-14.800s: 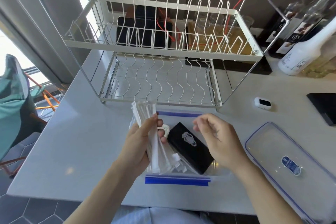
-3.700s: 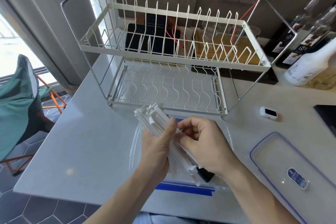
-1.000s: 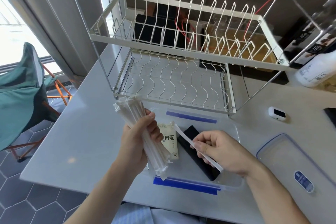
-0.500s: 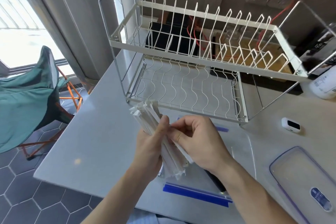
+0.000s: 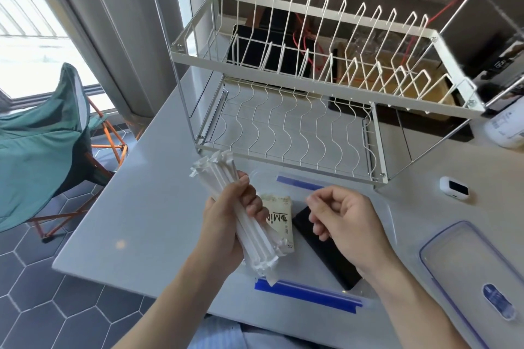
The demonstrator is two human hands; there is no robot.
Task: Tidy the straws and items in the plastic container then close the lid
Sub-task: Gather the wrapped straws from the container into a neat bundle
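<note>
My left hand (image 5: 226, 224) grips a bundle of white paper-wrapped straws (image 5: 255, 246), held slanted above the clear plastic container (image 5: 388, 215) with blue clips. Inside the container lie a cream sachet (image 5: 279, 215) and a black packet (image 5: 326, 258). My right hand (image 5: 344, 219) hovers over the black packet with its fingers loosely curled and nothing in them. The clear lid (image 5: 467, 272) with a blue sticker lies flat on the counter to the right.
A white two-tier wire dish rack (image 5: 297, 110) stands right behind the container. A small white device (image 5: 454, 187) lies at the right, a white bottle (image 5: 506, 127) further back. The counter edge runs at the left, with a green folding chair (image 5: 42, 144) beyond it.
My right hand has let go of the single straw, which has joined the bundle, and has drawn back to the right. The sachet and black packet show again.
</note>
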